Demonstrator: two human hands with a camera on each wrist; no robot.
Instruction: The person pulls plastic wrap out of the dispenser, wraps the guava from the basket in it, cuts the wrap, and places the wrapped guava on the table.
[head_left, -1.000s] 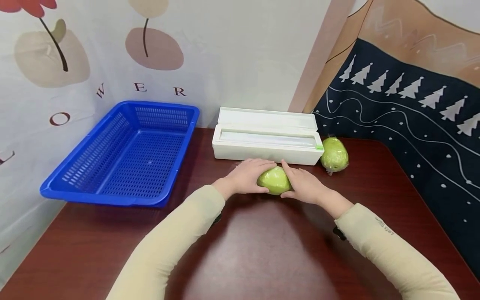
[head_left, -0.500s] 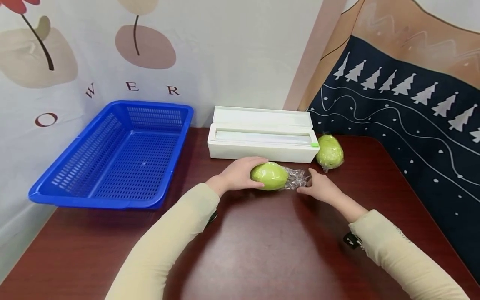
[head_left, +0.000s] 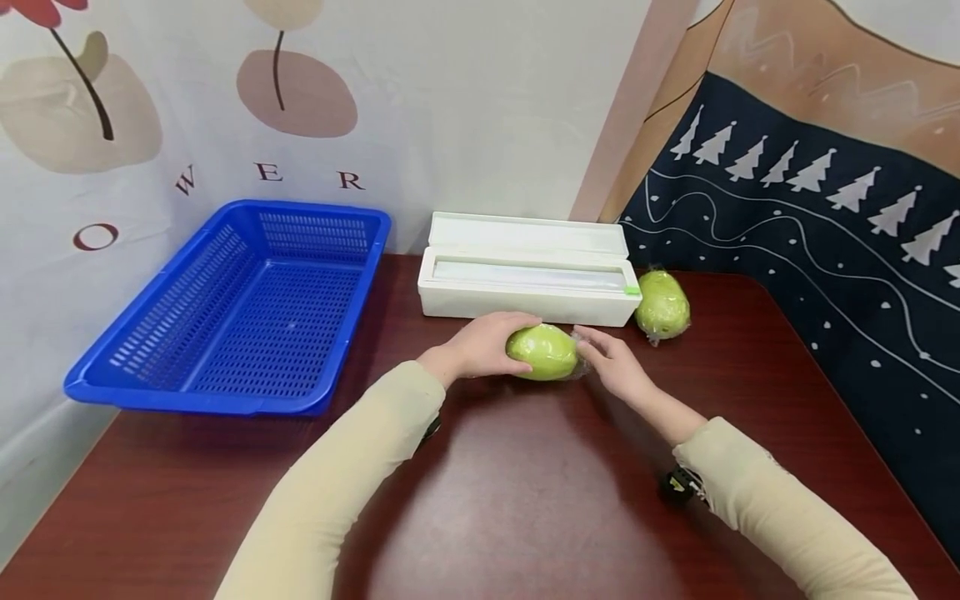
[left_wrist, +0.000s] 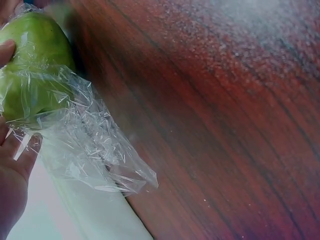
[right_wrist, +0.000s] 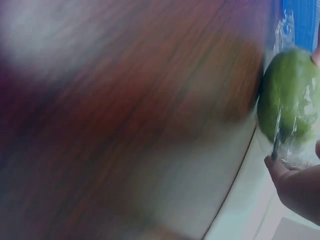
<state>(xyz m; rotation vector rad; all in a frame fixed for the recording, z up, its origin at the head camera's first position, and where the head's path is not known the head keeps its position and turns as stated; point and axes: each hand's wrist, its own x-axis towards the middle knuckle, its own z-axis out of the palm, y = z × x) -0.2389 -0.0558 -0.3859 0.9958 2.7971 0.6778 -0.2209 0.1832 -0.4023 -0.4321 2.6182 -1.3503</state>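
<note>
A green fruit [head_left: 546,352] in clear plastic wrap lies on the table, just in front of a white wrap dispenser box [head_left: 529,300] with its lid raised. My left hand [head_left: 486,346] grips the fruit's left end, thumb in front and fingers behind. At the other end, my right hand [head_left: 617,362] holds the plastic wrap [right_wrist: 295,160] close against the fruit. In the left wrist view a crumpled loose tail of plastic wrap [left_wrist: 100,140] spreads from the fruit. The right thumb is mostly hidden in the head view.
Another wrapped green fruit [head_left: 663,305] sits beside the box's right end. A blue perforated basket [head_left: 330,379] stands at the left on the dark red wooden table [head_left: 525,500]. Printed cloths hang behind and to the right.
My right hand left the fruit and drew out the crumpled wrap to the right, then came back left with it against the fruit's end. My left hand kept its grip.
</note>
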